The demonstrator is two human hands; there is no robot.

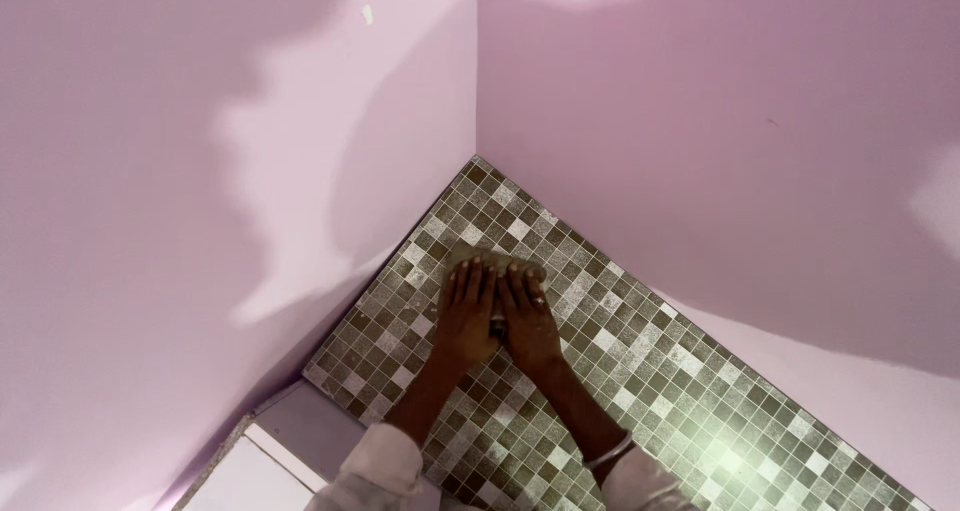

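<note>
While both hands are lying flat side by side, the left hand [466, 316] and right hand [528, 321] are pressing on a small greyish pad [497, 262], mostly hidden under the fingers, neither curling to grasp it. That pad is resting on the mosaic tile sheet [640, 371], near its far corner where the two pink walls [700, 121] are meeting.

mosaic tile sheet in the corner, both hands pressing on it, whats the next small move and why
Probably slide both palms outward toward the near, unpressed end. The left hand and right hand lie flat side by side on the mosaic tile sheet, over a small pad, near the pink wall corner; the rest stretches away untouched.
</note>
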